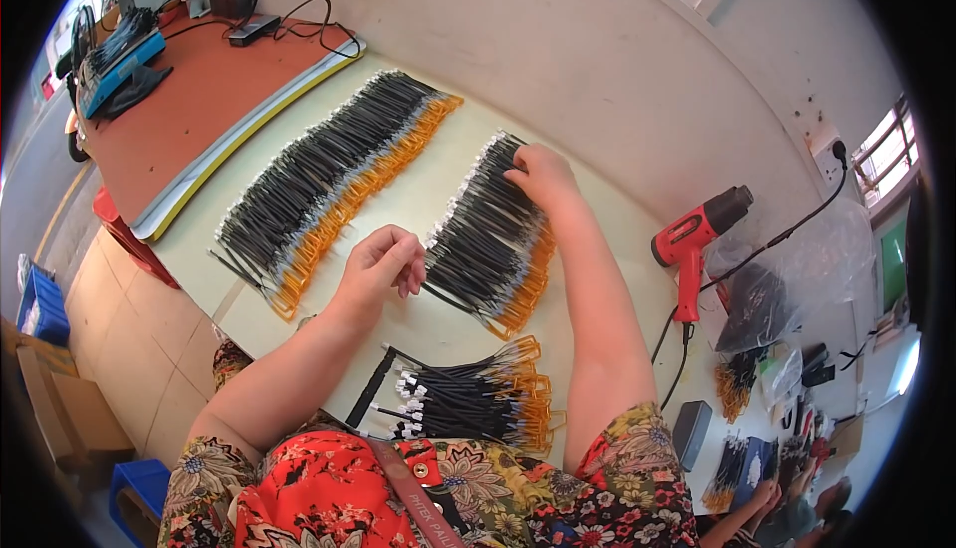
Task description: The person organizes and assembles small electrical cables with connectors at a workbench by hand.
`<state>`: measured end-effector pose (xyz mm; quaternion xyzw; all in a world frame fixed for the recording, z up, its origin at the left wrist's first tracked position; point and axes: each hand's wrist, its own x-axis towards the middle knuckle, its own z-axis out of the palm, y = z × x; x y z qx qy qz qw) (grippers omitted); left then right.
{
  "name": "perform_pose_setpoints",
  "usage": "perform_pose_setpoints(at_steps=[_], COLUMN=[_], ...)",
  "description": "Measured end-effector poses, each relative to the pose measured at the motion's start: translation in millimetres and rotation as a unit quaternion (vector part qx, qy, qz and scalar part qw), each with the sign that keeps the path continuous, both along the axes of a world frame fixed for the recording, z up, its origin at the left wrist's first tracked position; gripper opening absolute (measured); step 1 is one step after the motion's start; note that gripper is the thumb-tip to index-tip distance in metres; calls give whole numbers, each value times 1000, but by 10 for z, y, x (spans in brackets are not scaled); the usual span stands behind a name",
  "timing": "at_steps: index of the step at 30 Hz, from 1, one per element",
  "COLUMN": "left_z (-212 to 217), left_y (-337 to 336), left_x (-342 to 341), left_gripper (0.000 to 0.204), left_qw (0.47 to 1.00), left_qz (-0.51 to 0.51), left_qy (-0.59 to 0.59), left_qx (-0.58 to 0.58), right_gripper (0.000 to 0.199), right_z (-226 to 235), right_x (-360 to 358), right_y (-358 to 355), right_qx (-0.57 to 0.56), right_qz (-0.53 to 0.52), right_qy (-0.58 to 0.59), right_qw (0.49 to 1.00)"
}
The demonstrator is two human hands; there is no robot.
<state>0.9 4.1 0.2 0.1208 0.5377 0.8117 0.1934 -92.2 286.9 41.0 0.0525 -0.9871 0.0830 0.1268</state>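
My right hand (541,176) reaches to the far end of the right-hand row of black cables (488,224), its fingers bent down and closed at one cable there. These cables have white connectors at one end and orange loops at the other. My left hand (383,264) hovers beside the near left part of that row, fingers curled in with the thumb against them; whatever they may hold is hidden. A longer row of the same cables (319,170) lies to the left. Close to my body lies a looser bundle of cables (468,394) with white connectors and orange loops.
A red heat gun (692,244) stands at the right by the wall, its black cord running past. The reddish-brown mat (199,100) at far left bears a blue device (121,75) and adapters. Another person's hands (762,498) show at lower right, near more cables.
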Motion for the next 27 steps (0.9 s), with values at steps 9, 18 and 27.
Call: perform_pose_setpoints(at_steps=[9,18,27], left_z=[-13,18,3], left_y=[-32,-60,-67], left_x=[17,59,81], left_gripper=[22,21,20], left_qw=[1000,1000,994], left_qz=[11,8,-78], left_qy=[6,17,55], left_qx=[20,16,53], right_gripper=[16,14,12], right_z=[223,45,551], right_x=[1619,2086,2142], right_y=[-856,-1169,-1050], right_qx=[-103,-45,-211], right_qz=[243,260,48], right_qy=[-207,-190,-109], right_qw=[942,946,970])
